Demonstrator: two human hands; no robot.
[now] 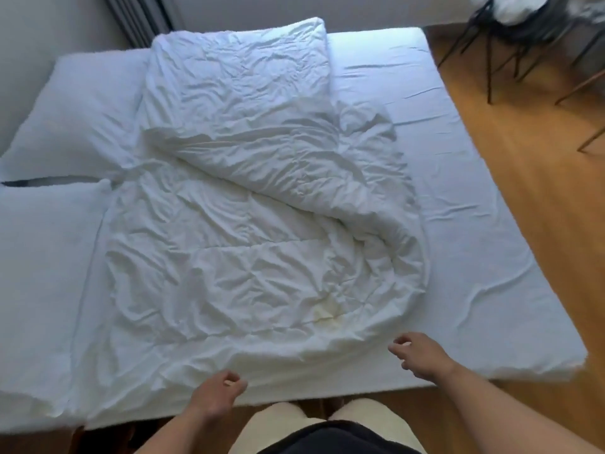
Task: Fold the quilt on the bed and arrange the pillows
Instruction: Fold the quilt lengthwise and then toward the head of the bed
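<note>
Here, from the head view: a white quilt [248, 204] lying rumpled over the middle of a bed [465, 244], with one part turned back on itself in a thick diagonal roll, from the left middle to the right side. A flat far corner reaching toward the wall. A faint yellowish stain on the quilt near its front edge. To the left, two white pillows: the far pillow [75, 116] and the near pillow [36, 267], side by side, a dark narrow gap between them, both touching the left edge of the quilt. To the right of the quilt, bare sheet with some wrinkles.

At the bottom, the left hand [217, 393], just at the front edge of the quilt, fingers curled loosely inward, seeming to hold nothing; contact with the fabric cannot be told. The right hand [417, 353], near the front right corner of the quilt, over the bare sheet, fingers spread and slightly bent, loose, gripping nothing.

Beyond the bed to the right, a wooden floor [537, 165], and on it, at the top right, dark thin chair legs [491, 60].
</note>
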